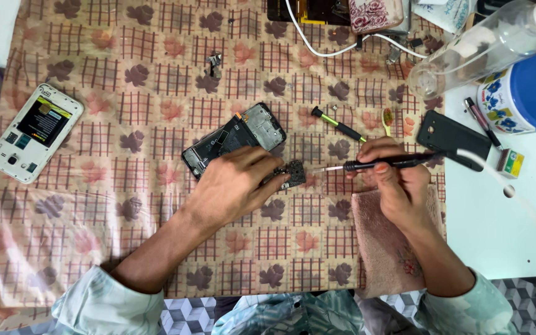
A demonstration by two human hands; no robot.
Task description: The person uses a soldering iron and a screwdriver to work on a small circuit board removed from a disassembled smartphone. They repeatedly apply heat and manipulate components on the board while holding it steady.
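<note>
My left hand (237, 181) presses a small dark circuit board (293, 174) onto the patterned cloth (156, 205), fingertips on its left edge. Just behind the hand lies an opened dark phone frame (234, 138), partly covered by my fingers. My right hand (398, 186) grips a black soldering iron (386, 164) like a pen, its thin metal tip pointing left and nearly touching the board. A white cable (516, 192) runs from the iron's rear off to the right. My right wrist rests on a pink towel (376, 242).
A white phone with its back off (35, 131) lies at the left. A green-handled screwdriver (337, 124), a black phone cover (454, 138), a clear bottle (479, 46), a blue-lidded tub (528, 93) and a small loose part (214, 62) sit around the work spot.
</note>
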